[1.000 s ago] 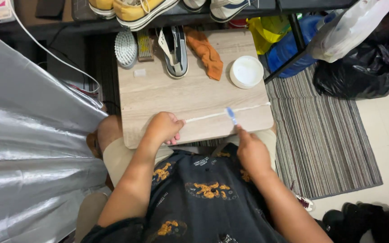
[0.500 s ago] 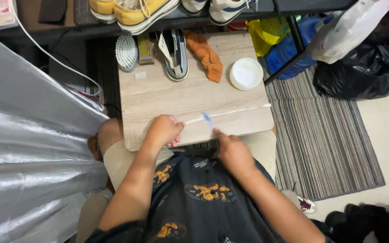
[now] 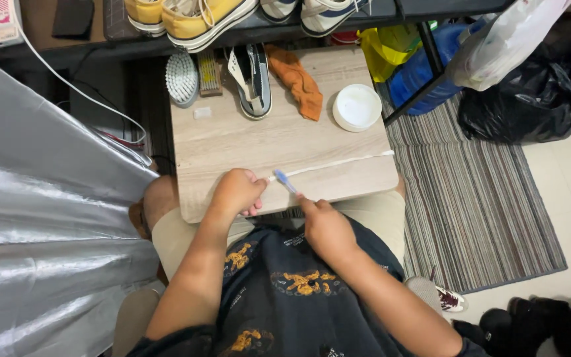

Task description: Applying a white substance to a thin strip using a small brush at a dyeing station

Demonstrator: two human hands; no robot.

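1. Left hand (image 3: 236, 192) pins one end of a white shoelace (image 3: 338, 162) on the near table (image 3: 232, 142) edge.
2. Right hand (image 3: 325, 225), pinching a blue toothbrush (image 3: 284, 180), has drawn leftward along the lace, suggesting scrubbing strokes.

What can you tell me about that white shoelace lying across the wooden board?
The white shoelace is a long, thin, flat-looking cord, stretched almost straight across the near part of the pale wooden board. Its far end reaches the board's right edge, and it slopes slightly down toward the person. The near end is pinned under the left hand. The right hand holds a small blue-headed brush against the lace close to that pinned end. It looks clean and untangled.
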